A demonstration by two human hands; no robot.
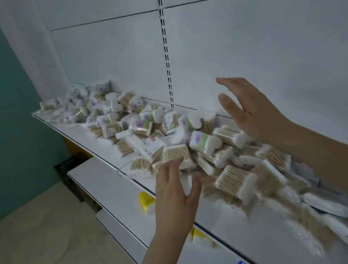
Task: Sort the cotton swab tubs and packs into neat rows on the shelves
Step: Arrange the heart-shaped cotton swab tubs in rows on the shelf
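Head cam: cotton swab packs and tubs [203,143] are dumped in a messy heap along the white shelf [90,135], sticks pointing every which way, no rows. Left hand [174,192] hovers at the heap's front edge, fingers relaxed, grip released, holding nothing. Right hand [248,109] is raised over the pile, fingers spread, also holding nothing.

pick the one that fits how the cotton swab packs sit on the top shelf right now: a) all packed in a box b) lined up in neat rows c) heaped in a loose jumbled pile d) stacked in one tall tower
c: the cotton swab packs and tubs lie tilted and overlapping in a messy heap along the shelf, with both hands open above it, gripping nothing.
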